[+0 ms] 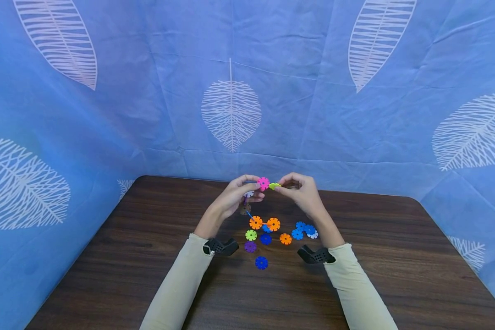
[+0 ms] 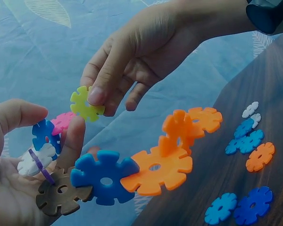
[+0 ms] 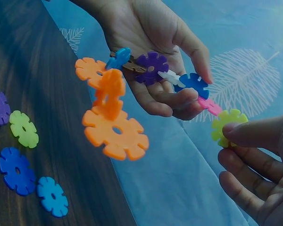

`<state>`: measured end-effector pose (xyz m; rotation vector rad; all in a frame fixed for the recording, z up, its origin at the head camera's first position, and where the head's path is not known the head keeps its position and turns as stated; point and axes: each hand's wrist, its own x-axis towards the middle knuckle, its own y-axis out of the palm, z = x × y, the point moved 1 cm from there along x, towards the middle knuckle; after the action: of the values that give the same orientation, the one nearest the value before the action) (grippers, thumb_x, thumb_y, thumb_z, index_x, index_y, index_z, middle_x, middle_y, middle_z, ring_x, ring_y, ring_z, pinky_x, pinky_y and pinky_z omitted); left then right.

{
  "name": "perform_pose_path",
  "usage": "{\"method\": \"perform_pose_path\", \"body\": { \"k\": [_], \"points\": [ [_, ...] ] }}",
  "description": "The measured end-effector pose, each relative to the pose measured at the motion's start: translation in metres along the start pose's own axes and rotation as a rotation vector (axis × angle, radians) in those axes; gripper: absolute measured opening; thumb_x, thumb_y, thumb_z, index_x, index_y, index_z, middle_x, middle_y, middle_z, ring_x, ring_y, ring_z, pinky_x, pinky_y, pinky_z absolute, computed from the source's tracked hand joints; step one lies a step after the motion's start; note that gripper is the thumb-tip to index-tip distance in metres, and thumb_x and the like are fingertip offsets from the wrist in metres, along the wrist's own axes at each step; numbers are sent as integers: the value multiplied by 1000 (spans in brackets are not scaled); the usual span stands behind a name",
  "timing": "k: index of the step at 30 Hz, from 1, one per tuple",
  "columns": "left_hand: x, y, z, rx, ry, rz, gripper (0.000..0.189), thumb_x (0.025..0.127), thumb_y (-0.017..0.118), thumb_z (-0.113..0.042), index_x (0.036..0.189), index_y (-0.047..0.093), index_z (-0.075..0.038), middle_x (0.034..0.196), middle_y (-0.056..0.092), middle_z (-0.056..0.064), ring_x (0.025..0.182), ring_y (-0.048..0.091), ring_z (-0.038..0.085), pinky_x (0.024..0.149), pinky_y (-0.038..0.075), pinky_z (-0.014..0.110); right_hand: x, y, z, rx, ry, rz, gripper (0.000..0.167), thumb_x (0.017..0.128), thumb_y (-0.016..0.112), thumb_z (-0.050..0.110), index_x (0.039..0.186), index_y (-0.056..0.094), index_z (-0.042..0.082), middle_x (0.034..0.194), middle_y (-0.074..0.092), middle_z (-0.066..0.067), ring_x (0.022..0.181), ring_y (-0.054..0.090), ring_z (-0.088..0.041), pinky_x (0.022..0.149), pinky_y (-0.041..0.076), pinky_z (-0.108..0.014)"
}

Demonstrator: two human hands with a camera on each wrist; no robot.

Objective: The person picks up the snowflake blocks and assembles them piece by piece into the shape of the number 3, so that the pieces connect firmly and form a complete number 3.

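Note:
In the head view my left hand holds a chain of notched plastic discs above the table's far side. Its thumb and fingers pinch a blue disc near the chain's end, beside a pink disc. From there the chain runs through a white disc, a purple disc, a brown disc and another blue disc to several hanging orange discs. My right hand pinches a yellow-green disc between thumb and fingers, its edge right at the pink disc's edge.
Loose discs lie on the dark wood table below the hands: a green disc, a purple disc, a dark blue disc and an orange disc. Light blue discs cluster near the right wrist. A blue leaf-patterned cloth hangs behind.

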<state>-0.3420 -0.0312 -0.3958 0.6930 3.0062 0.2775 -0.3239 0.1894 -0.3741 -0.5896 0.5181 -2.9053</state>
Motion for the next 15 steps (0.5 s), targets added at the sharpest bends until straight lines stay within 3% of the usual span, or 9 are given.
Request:
{"method": "perform_pose_path", "body": {
  "k": [7, 15],
  "points": [
    [0, 2, 0, -6, -13, 1, 29, 106, 55, -16, 133, 52, -6, 93, 73, 0, 89, 74, 14, 98, 59, 39, -1, 1, -2, -23, -24, -25, 15, 91, 77, 9, 98, 72, -4, 99, 72, -22, 83, 68, -8, 73, 58, -20],
    [-2, 5, -2, -30, 5, 51, 26, 105, 56, -13, 129, 51, -5, 99, 71, 4, 89, 72, 16, 95, 60, 37, -2, 3, 1, -60, -77, -71, 10, 90, 77, 6, 96, 75, -1, 96, 73, -19, 82, 67, -5, 75, 58, -19]
  ]
}}
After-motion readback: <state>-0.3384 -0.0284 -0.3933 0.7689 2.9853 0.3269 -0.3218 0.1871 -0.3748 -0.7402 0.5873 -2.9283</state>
